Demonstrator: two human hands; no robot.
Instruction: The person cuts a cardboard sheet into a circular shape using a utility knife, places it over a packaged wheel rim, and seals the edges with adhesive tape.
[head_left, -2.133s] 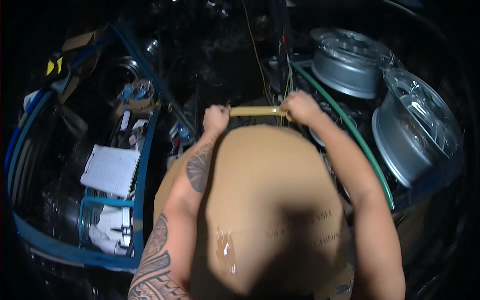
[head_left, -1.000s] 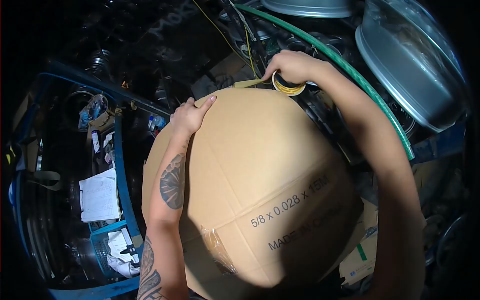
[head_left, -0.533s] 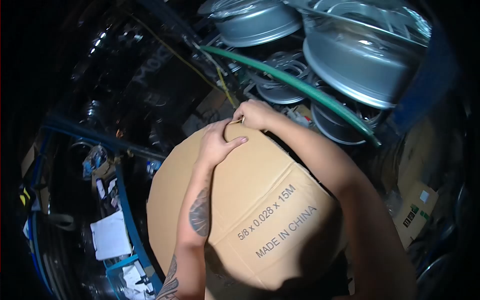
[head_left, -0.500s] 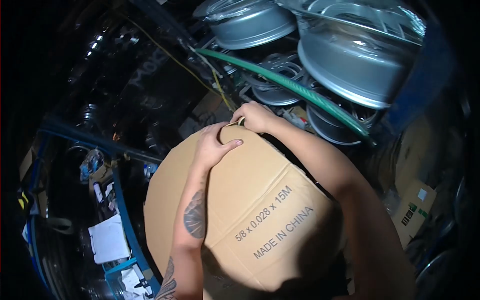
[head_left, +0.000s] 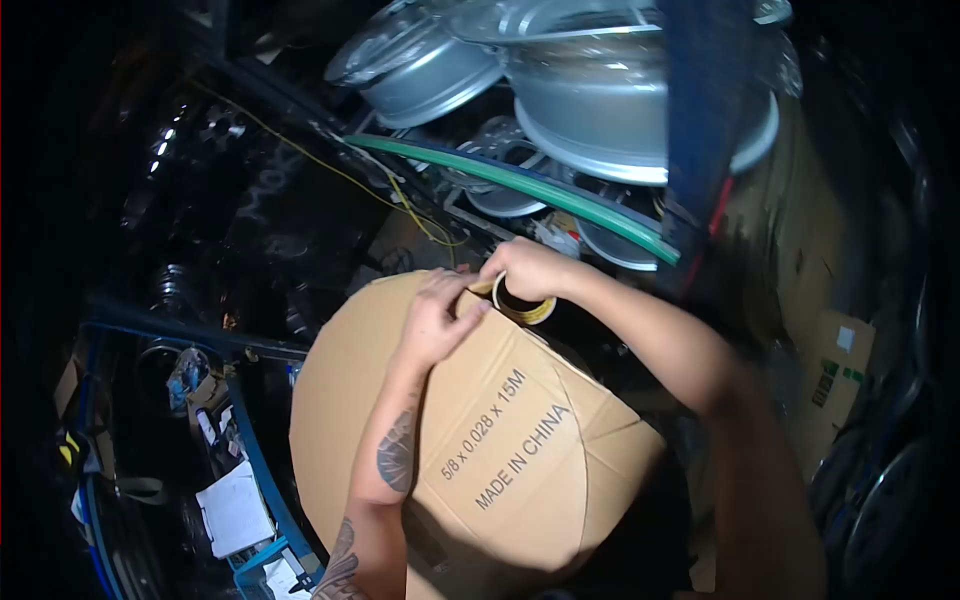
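A large brown cardboard piece (head_left: 385, 350) with a rounded edge stands in front of me, printed "5/8 x 0.028 x 15M" and "MADE IN CHINA". At its upper edge my left hand (head_left: 436, 322) grips the cardboard, with the thumb on the near face and the fingers reaching over the edge. My right hand (head_left: 528, 268) is closed on a roll of tape (head_left: 538, 313) just to the right, close beside that edge. Part of the roll is hidden behind the fingers and the cardboard.
Silver wheel rims (head_left: 590, 110), some in clear plastic, lie on a rack behind a green hose (head_left: 500, 180). A dark blue post (head_left: 705, 120) stands at the right. White papers (head_left: 235, 510) lie at the lower left, and another cardboard box (head_left: 835, 375) is at the far right.
The tape roll has come into plain view in my right hand, which has moved slightly right and down. The cardboard's right side has folded more sharply. The camera view has shifted.
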